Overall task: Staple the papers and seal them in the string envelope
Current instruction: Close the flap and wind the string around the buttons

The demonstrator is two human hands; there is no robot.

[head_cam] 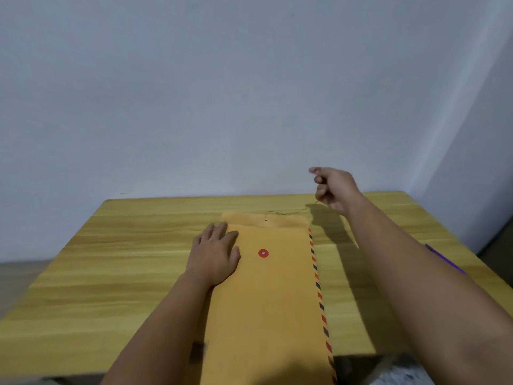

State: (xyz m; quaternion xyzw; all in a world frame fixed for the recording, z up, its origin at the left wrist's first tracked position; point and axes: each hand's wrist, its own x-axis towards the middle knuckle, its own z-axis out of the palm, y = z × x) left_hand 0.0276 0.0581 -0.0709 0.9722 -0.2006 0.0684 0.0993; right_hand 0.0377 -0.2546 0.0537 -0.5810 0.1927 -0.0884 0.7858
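Envelope [272, 287] lies lengthwise at table [111, 273] centre, flap open at far end. Left hand [215, 255] flat, fingers spread, pinning it. Right hand [334, 190] pinches string [288, 212] taut, probably for winding round the red button [263, 253].

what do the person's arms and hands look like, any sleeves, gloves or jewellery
Both forearms are bare as far as the view reaches, with no sleeves showing. The left hand and right hand wear no gloves. No ring, watch or bracelet can be seen on either wrist or on the fingers that show. No markings or bandages are visible.
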